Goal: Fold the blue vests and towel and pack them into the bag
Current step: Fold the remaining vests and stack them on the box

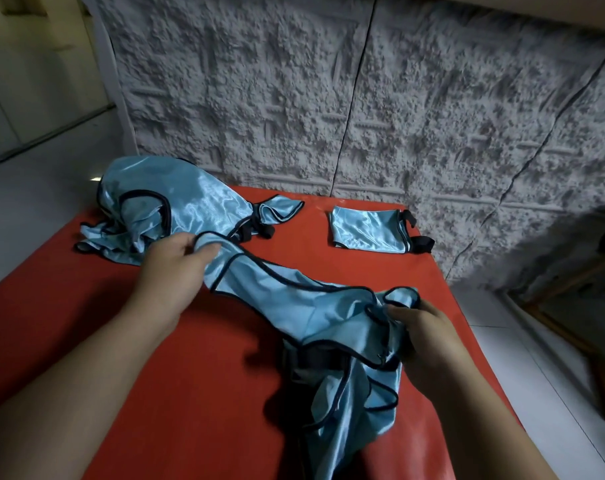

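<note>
The left hand's fingers (204,249) are curled round one edge of a shiny blue vest (294,299), pinching the dark-trimmed cloth, while the right hand (422,337) grips the bunched fabric at the vest's other end, at about 4 o'clock from the left hand (171,271). The vest stretches between them above the red table (197,375), its lower part and a black strap (315,362) hanging down toward 6 o'clock. At 10 o'clock lies a loose heap of more blue vests (162,209). At 1 o'clock a folded blue vest (367,230) rests flat near the table's far edge, just before the rough grey wall (328,91). Pale floor tiles (522,348) show at 3 o'clock.
</note>
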Motion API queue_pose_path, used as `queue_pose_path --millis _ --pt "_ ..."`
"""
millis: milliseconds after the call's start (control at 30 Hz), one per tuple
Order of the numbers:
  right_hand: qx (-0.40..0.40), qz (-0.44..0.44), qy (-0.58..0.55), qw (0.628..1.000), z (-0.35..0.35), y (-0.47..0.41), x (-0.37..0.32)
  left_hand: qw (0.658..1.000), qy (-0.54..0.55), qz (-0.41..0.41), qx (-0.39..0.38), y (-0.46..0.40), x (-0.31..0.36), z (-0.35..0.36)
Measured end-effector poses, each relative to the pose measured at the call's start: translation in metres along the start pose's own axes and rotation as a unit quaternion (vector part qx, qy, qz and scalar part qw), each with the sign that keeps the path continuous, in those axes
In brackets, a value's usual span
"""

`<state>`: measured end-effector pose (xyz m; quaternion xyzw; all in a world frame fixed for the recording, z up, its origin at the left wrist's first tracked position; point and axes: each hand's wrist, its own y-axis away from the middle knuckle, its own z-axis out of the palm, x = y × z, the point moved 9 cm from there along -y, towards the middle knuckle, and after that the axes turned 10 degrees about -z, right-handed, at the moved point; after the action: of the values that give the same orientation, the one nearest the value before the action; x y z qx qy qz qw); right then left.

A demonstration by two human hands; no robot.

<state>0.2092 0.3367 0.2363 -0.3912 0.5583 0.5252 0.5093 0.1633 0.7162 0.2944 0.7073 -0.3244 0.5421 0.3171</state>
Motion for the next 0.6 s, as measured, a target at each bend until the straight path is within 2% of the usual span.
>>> queue_pose_path --millis 100,167,233,367,467,600 --pt "0.026 0.072 -0.018 0.997 -0.004 -0.003 0.018 0.995 0.096 -0.032 -0.007 0.0 -0.001 0.002" --pt "0.006 0.091 0.034 0.995 0.0 -0.001 0.023 0.991 0.125 -0.044 -0.003 0.0 -0.002 0.003" --pt "-0.01 0.068 0.133 0.989 0.002 -0.003 0.026 0.992 0.118 -0.038 0.011 -0.001 -0.003 0.001" --pt "0.053 -0.016 0.229 0.972 -0.01 -0.011 0.015 0.992 0.122 -0.012 0.02 -0.005 -0.004 -0.007" --pt "0.066 -0.068 0.143 0.985 -0.008 -0.012 0.0 0.993 0.11 -0.041 0.015 -0.007 -0.01 -0.005" --pt "0.046 -0.121 0.041 0.991 0.003 -0.006 -0.011 0.984 0.132 -0.111 -0.042 -0.001 -0.021 0.011"
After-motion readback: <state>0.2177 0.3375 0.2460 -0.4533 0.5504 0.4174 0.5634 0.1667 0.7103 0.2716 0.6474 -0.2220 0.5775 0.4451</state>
